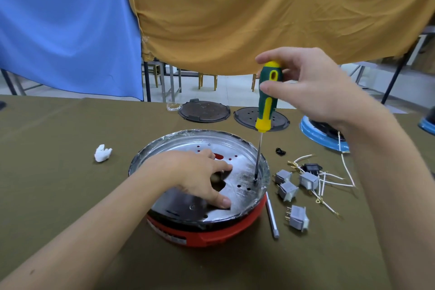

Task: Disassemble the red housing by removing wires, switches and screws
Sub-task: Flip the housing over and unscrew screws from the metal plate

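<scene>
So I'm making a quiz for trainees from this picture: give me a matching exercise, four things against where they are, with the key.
Things:
1. screwdriver
2. grey switches
3. white wad
4. left hand

Places:
A. on the cloth left of the housing
B. resting on the metal plate
C. upright in the right hand
D. on the cloth right of the housing

Pairs: 1-C, 2-D, 3-A, 4-B

Your left hand covers the middle of the metal plate, so you cannot see what lies under its palm. The screwdriver tip meets the plate, but the screw there is too small to make out. The red housing shows only its near rim. The blue housing sits partly behind your right forearm; another blue object is cut by the right edge.
</scene>
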A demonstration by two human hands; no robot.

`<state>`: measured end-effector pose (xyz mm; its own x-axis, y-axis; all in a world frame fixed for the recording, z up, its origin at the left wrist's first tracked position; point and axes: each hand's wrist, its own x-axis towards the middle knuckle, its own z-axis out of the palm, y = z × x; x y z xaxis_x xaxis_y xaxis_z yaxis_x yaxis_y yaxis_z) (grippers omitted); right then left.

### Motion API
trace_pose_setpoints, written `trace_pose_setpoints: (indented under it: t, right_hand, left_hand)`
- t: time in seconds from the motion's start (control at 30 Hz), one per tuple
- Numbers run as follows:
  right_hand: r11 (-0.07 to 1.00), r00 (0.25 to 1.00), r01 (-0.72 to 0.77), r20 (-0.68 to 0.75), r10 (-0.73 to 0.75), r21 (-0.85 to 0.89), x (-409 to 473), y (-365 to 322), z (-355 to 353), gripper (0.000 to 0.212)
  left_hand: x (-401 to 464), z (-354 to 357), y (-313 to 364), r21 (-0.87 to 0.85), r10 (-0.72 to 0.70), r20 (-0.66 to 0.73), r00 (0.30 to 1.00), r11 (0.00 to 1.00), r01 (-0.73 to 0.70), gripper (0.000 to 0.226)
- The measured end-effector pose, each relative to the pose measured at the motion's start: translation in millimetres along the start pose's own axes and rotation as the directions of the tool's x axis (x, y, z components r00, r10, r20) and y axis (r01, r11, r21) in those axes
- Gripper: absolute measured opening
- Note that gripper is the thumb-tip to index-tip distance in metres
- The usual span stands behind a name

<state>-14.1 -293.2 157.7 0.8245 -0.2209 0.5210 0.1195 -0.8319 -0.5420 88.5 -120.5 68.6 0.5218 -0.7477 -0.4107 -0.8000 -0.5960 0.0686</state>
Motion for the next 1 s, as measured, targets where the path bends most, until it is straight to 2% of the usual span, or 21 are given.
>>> trace_pose_setpoints:
  t: [0.03, 0.1, 0.2, 0.33, 0.5, 0.57, 0.67, 0.73, 0.83, 0.9, 1.0]
  right_hand:
    - [0.993, 0.999, -0.036, 0.009, 0.036, 0.11, -0.4, -1.1, -0.3, 0.033]
    - [0.991, 0.997, -0.063, -0.035, 0.068, 0.122, 0.8, -1.1, 4.5, 0.032]
    - [0.994, 0.996, -0.023, -0.093, 0.013, -0.107, 0.8, 2.1, 16.5, 0.02]
    - [0.932, 0.969, -0.091, -0.247, 0.002, -0.35, 2.7, 6.6, 19.5, 0.045]
    - [0.963, 0.983, -0.082, -0.181, 0.036, -0.258, 3.7, 5.8, 5.3, 0.035]
    - [0.958, 0.982, -0.115, -0.175, 0.07, -0.263, 4.6, 7.9, 3.2, 0.032]
    - [0.973, 0.976, -0.155, -0.179, 0.125, -0.17, 3.4, 7.9, 8.5, 0.025]
    - [0.961, 0.985, -0.122, -0.147, 0.088, -0.247, 0.7, 9.4, 15.7, 0.029]
    - [0.916, 0.966, -0.138, -0.257, 0.04, -0.376, 0.9, 9.1, 18.3, 0.046]
    - [0.91, 0.964, -0.126, -0.265, 0.018, -0.396, 2.6, 7.4, 15.3, 0.046]
    - [0.935, 0.983, -0.078, -0.186, 0.013, -0.346, 3.8, 7.0, 7.5, 0.04]
  left_hand:
    - [0.0, -0.1, 0.1, 0.002, 0.001, 0.0, 1.0, 1.0, -0.001, 0.089]
    - [-0.3, -0.6, -0.4, 0.013, 0.003, -0.001, 1.0, 1.0, -0.003, 0.089]
    - [-0.4, -0.4, -0.5, 0.019, 0.002, 0.002, 1.0, 1.0, -0.002, 0.089]
    - [0.4, 0.3, -1.0, 0.02, 0.005, 0.0, 1.0, 1.0, -0.005, 0.09]
    - [2.2, 0.2, -1.5, 0.014, 0.002, 0.007, 1.0, 1.0, -0.002, 0.09]
    - [2.4, 0.5, -1.6, 0.015, 0.002, 0.004, 1.0, 1.0, -0.002, 0.09]
    - [2.0, 0.5, -2.0, 0.022, 0.004, 0.0, 1.0, 1.0, -0.004, 0.09]
    - [2.2, 0.6, -2.1, 0.027, 0.004, 0.001, 1.0, 1.0, -0.004, 0.09]
    - [2.6, 1.3, -2.5, 0.026, 0.004, -0.002, 1.0, 1.0, -0.004, 0.09]
    - [3.0, 1.2, -3.1, 0.017, 0.003, -0.002, 1.0, 1.0, -0.003, 0.09]
    - [4.0, 1.0, -3.2, 0.009, 0.002, 0.002, 1.0, 1.0, -0.002, 0.09]
